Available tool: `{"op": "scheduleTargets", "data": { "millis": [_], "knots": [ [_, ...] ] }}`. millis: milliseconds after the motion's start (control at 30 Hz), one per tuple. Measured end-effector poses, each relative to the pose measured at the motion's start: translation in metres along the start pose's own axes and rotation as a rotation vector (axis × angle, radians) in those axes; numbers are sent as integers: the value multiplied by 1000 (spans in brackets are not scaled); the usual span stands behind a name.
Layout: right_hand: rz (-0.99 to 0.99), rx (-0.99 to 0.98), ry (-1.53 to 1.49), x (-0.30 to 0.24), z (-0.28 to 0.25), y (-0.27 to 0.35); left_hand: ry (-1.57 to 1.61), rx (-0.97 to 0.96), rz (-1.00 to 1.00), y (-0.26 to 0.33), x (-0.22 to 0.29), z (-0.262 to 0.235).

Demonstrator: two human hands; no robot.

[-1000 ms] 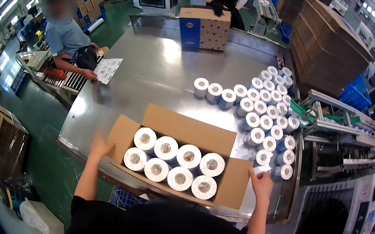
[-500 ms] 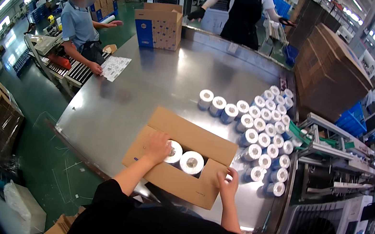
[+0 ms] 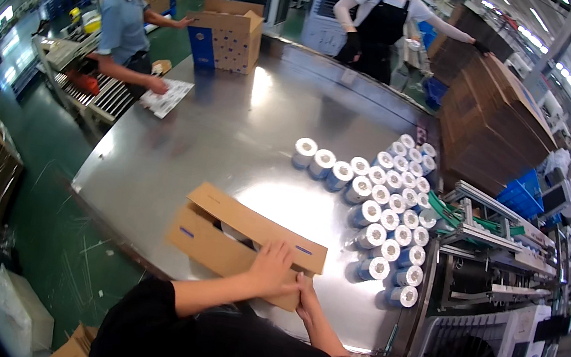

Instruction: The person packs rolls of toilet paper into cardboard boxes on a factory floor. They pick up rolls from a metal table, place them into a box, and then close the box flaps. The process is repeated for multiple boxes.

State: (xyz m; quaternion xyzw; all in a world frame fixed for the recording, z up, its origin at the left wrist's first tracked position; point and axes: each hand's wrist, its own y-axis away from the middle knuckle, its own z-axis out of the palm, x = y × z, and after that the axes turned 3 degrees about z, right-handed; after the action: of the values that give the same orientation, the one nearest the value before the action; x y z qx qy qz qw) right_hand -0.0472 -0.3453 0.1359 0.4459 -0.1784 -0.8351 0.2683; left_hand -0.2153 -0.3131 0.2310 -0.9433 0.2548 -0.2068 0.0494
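Note:
A brown cardboard box [image 3: 203, 238] sits on the metal table in front of me, its long flaps folded partly over the top. Through the gap between them a bit of white shows, with most of the inside hidden. My left hand [image 3: 272, 269] lies on the flaps near the right end, fingers stretched out flat. At that same end, my right hand [image 3: 308, 300] grips the box's near right corner, close beside the left. To the right of the box stand several upright rolls [image 3: 370, 212] with white tops and blue sides.
The metal table [image 3: 233, 134] has a raised rim. A blue-printed carton [image 3: 228, 41] stands at its far edge, beside a person holding a printed sheet [image 3: 167, 99]. Another person reaches toward stacked flat cardboard [image 3: 493, 121] at the far right. A conveyor frame [image 3: 490, 239] adjoins the right side.
My left hand has moved right, from the open box's left side onto its flaps. The flaps now cover the rolls inside. The person at the back has turned toward the stacked cardboard.

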Motion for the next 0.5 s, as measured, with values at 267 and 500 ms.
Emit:
{"op": "scheduleTargets", "data": {
  "millis": [267, 500],
  "knots": [
    [305, -401, 167, 3, 93, -34, -253, -148, -110, 71, -157, -19],
    [380, -322, 858, 42, 71, -3, -868, 280, -564, 43, -281, -94]
  ]
}}
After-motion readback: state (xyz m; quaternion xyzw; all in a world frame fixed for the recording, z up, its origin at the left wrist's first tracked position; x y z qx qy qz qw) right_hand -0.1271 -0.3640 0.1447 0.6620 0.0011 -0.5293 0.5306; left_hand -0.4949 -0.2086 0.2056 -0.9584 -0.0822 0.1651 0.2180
